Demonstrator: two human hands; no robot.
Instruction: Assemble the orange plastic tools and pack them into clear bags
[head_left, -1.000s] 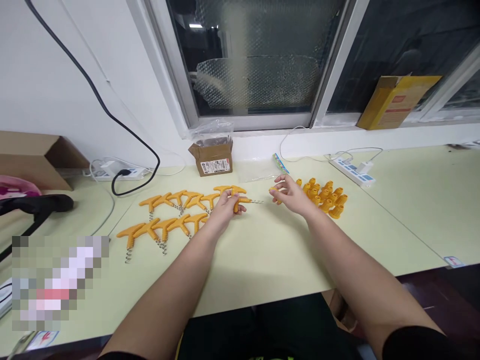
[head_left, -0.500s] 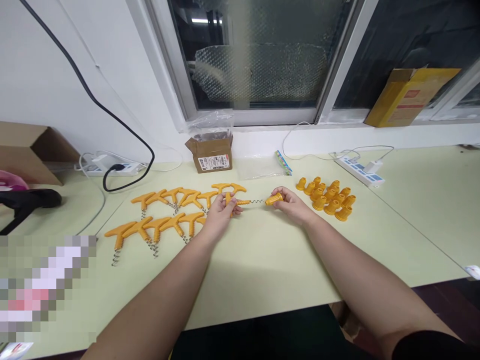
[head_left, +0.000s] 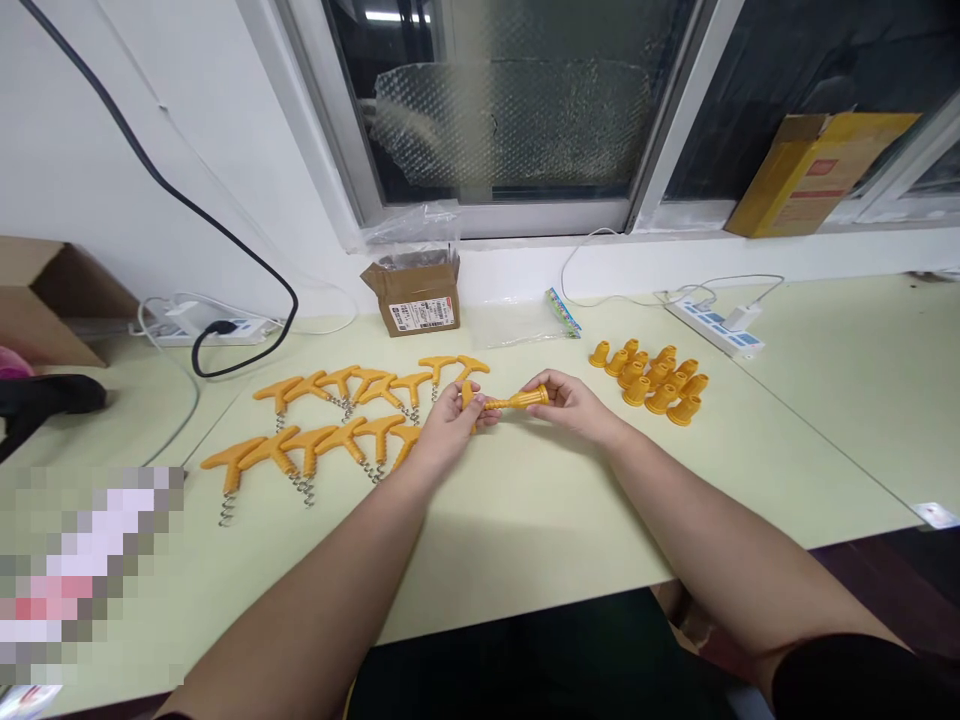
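My left hand (head_left: 452,425) is closed around the handle of a yellow T-shaped corkscrew (head_left: 495,404), its shaft pointing right. My right hand (head_left: 574,405) pinches a yellow ribbed plastic sleeve (head_left: 531,397) with a flared end. The sleeve sits over the metal spiral, which is now hidden, and its narrow end meets the corkscrew's shaft. Left of my hands, several yellow corkscrews (head_left: 238,465) lie in two rows with their spirals showing. To the right stands a cluster of several matching yellow sleeves (head_left: 661,398), flared ends down.
A small open cardboard box (head_left: 418,298) and a clear plastic bag (head_left: 510,322) lie at the back by the window. Power strips (head_left: 712,325) with cables sit along the wall. A black cable (head_left: 176,185) hangs at the left, near a larger cardboard box (head_left: 45,300).
My right hand has brought the sleeve left onto the corkscrew, covering the spiral that showed between them before. My left hand keeps its hold. The camera view has shifted slightly.
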